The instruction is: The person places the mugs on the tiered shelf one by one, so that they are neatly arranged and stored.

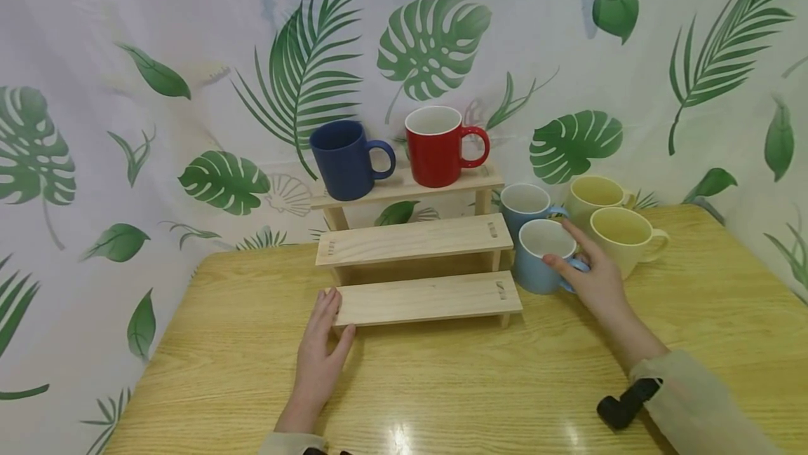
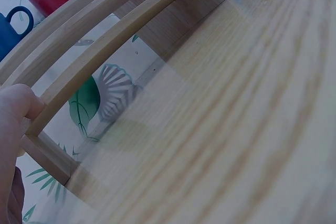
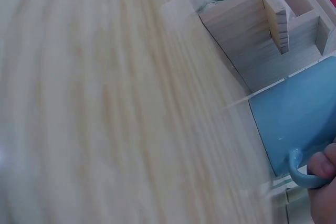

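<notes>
Light-blue mug (image 1: 535, 271), white inside, upright, just beside right end of three-tier pale wooden rack (image 1: 423, 302), standing stepped.

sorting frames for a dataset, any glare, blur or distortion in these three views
Head: two glare spots on the tabletop near the bottom edge; left wrist: boards of the wooden rack look bowed, nearby tabletop grain blurred; right wrist: tabletop soft, small highlight on the light blue mug's handle.

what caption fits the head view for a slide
Left hand resting on a three-tier wooden rack, right hand gripping the front light blue mug.
</notes>
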The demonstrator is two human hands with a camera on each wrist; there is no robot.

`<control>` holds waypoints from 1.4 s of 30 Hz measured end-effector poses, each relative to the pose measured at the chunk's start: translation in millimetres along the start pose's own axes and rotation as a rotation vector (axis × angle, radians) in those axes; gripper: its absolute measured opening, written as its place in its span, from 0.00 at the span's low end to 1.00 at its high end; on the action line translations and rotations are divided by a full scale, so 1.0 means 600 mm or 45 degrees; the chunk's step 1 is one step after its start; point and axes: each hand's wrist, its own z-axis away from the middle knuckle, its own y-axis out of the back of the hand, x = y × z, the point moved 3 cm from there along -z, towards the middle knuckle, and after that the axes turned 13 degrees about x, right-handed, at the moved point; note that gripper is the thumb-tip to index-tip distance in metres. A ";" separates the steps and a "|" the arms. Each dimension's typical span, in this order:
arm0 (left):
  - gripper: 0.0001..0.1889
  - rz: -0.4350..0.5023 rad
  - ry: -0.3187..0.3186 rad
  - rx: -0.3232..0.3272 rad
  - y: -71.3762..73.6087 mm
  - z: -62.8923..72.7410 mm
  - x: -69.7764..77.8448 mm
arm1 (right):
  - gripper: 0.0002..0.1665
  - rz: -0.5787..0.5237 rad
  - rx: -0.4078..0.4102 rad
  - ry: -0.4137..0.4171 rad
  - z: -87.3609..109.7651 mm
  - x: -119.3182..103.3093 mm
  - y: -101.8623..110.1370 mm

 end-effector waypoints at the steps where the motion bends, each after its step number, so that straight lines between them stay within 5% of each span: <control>1: 0.30 -0.001 -0.002 0.001 0.000 0.000 0.000 | 0.41 -0.010 0.013 -0.006 0.000 0.002 -0.001; 23: 0.30 0.003 -0.016 0.003 0.000 -0.001 0.000 | 0.40 -0.164 0.217 -0.339 0.013 0.015 0.002; 36: 0.30 0.003 0.001 -0.002 0.000 -0.002 0.001 | 0.34 -0.227 0.253 -0.361 0.014 -0.001 0.020; 42: 0.30 0.021 0.006 -0.008 0.000 -0.001 -0.002 | 0.34 -0.397 0.297 -0.491 0.009 -0.013 0.028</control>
